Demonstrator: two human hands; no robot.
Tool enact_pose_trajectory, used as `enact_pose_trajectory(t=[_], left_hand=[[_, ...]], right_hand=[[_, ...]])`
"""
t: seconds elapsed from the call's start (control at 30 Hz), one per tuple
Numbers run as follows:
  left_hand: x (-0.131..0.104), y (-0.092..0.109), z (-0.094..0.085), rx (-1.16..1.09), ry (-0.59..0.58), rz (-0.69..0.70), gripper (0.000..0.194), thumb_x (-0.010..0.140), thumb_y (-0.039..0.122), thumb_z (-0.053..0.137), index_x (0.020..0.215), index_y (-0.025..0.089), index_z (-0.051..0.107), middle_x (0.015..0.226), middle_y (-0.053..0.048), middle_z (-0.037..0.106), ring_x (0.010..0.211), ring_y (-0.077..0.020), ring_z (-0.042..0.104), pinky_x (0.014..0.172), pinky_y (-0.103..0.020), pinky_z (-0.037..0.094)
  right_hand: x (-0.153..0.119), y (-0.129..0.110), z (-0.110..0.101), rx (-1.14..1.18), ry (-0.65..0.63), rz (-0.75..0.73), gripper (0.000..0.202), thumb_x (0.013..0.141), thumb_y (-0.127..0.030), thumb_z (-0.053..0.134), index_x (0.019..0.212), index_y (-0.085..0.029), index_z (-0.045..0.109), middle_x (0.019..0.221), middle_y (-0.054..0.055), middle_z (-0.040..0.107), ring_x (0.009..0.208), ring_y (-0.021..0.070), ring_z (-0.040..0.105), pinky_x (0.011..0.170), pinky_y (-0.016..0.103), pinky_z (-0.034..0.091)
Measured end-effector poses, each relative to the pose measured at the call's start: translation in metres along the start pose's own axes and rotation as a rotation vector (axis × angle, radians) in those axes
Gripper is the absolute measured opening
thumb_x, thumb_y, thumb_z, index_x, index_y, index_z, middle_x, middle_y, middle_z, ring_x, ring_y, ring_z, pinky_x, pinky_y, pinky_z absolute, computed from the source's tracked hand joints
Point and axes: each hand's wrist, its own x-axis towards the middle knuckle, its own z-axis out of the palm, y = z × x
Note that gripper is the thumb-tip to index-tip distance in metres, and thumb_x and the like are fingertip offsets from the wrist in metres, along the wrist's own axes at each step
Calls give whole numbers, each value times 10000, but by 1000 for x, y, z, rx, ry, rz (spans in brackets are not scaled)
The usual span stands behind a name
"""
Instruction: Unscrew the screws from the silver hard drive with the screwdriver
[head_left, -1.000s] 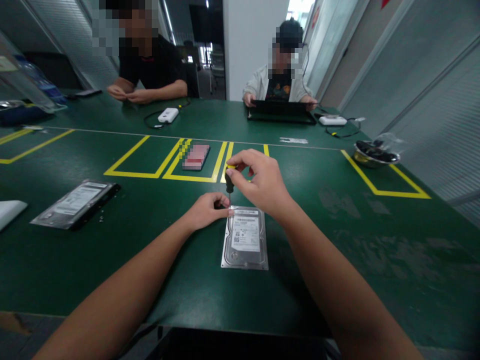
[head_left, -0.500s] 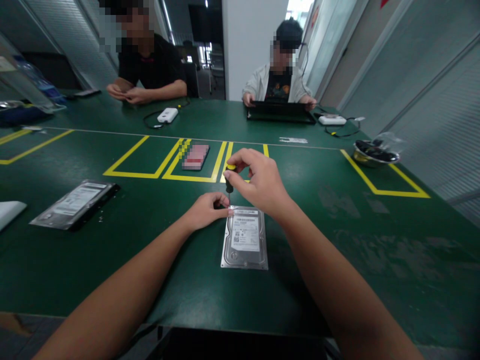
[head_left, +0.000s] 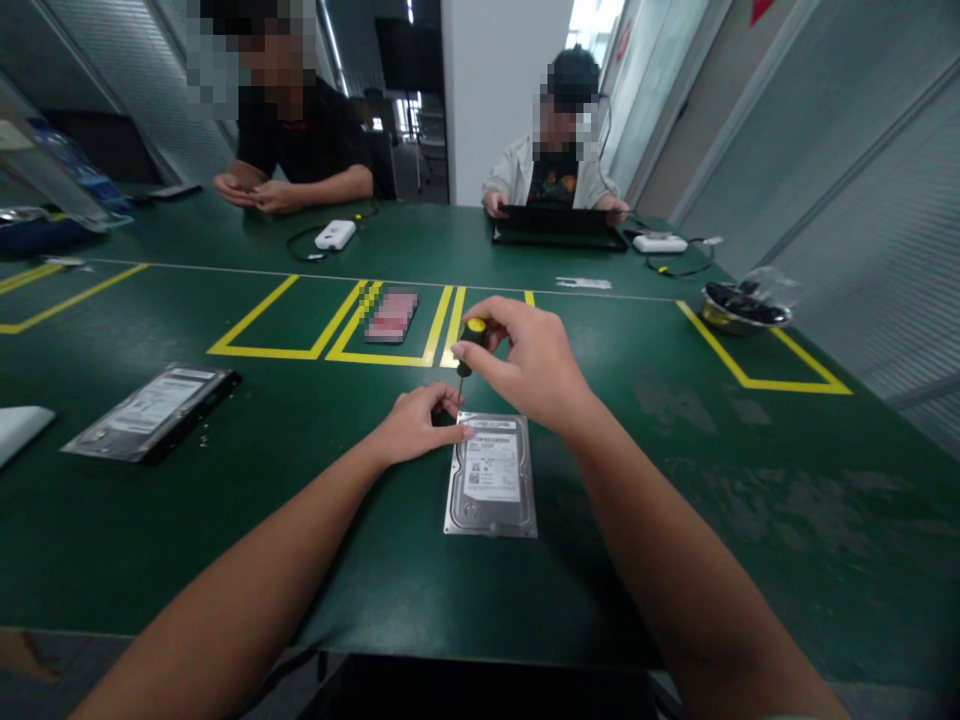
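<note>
A silver hard drive (head_left: 492,475) with a white label lies flat on the green table before me. My left hand (head_left: 420,425) grips its far left corner, thumb on the top face and fingers curled by the far edge. My right hand (head_left: 525,355) is closed around a black screwdriver (head_left: 472,340) with a yellow end cap. The screwdriver leans slightly, its shaft pointing down to that same corner beside my left fingertips. Whether its tip sits in a screw is too small to tell.
Another hard drive (head_left: 154,412) rests at left, with tiny bits (head_left: 203,436) beside it. A pink-and-red object (head_left: 391,316) lies within yellow tape. At right stands a metal bowl (head_left: 745,306) of dark items. Across the table sit two people, one holding a dark panel (head_left: 559,228).
The screwdriver's handle has tilted to the right, while its tip stays near the corner. My left thumb reaches slightly farther onto the hard drive.
</note>
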Motion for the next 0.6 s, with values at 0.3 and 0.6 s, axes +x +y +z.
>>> enact_pose_trajectory(t=[0.3, 0.6], left_hand=[[-1, 12, 2, 289, -41, -60, 630, 639, 732, 683, 1055, 260, 669, 980, -26, 652, 953, -272, 530, 826, -369, 329], [-1, 9, 2, 267, -55, -44, 622, 661, 733, 666, 1113, 308, 696, 1063, -43, 635, 1062, -310, 510, 924, -441, 323]], right_hand=[[-14, -31, -42, -153, 97, -45, 184, 852, -325, 608, 959, -176, 616, 831, 3, 612, 755, 153, 541, 719, 299, 392], [-49, -20, -55, -471, -34, 44, 113, 842, -236, 594, 932, -171, 573, 877, 48, 615, 791, 180, 542, 696, 293, 371]])
